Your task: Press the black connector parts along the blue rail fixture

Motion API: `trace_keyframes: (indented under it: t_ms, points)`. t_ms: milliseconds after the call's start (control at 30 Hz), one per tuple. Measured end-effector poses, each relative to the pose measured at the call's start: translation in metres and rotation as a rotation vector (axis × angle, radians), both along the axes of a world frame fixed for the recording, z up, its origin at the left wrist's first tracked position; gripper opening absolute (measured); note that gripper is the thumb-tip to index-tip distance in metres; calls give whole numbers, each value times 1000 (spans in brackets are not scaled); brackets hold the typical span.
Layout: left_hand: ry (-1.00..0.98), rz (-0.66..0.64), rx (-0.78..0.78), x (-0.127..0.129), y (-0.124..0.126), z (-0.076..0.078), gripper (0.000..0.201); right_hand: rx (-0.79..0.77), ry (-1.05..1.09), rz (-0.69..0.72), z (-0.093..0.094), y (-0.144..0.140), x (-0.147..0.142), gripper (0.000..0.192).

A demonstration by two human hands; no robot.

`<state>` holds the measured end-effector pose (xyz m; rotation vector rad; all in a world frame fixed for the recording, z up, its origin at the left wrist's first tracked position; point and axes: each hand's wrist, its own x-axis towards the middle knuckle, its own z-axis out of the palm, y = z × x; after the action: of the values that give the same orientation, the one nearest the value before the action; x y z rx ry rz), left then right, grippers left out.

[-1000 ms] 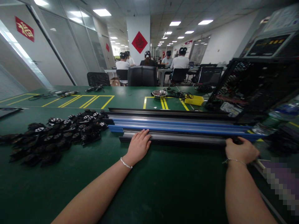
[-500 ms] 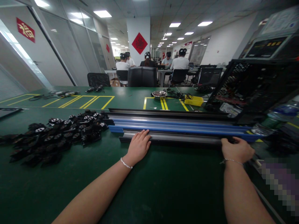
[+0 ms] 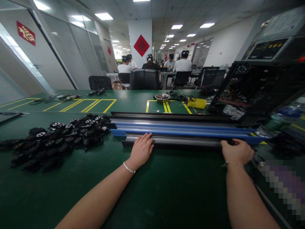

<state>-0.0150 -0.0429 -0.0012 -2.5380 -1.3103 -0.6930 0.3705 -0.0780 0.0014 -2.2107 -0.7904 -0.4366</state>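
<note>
L hand (image 3: 141,150) lay flat, fingers spread loosely, palm down on the grey rail (image 3: 176,140), near the rail's L end. It wasn't clasping anything, just pressing on top, prob. to keep that end from sliding on the mat. R hand (image 3: 237,152) sat at the rail's opposite end w/ fingers curled over the top edge and thumb toward the person. It looked like a grip on the rail end, though the far fingertips were hidden behind it.

The grey rail lay lengthwise across the green table (image 3: 166,190), nearest the person of a stack of long profiles. Just behind it, touching or nearly so, were the blue rails (image 3: 186,129), then a darker rail (image 3: 166,115) farther back. All ran parallel, likely kept bundled so one could be taken off the near side at a time.

L of the grey rail, a heap of small black parts (image 3: 57,140) spread over the mat, its near edge close to the rail stack's L ends and within reach of the L hand. Behind the rails & to the R stood an open black computer case (image 3: 262,92), tilted. Past the rails, at mid-table, sat a metal bowl (image 3: 162,96) and a yellow tray (image 3: 197,102) inside yellow floor-tape boxes. Well beyond the rails, other people sat at a far table (image 3: 166,73), backs mostly turned.
</note>
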Motion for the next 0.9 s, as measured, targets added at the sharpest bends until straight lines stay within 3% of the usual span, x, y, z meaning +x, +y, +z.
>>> trace_keyframes:
  t_ms: [900]
  points:
    - [-1,8,-18,2,-1,2,28,-17,29,-18,9,1,-17,39]
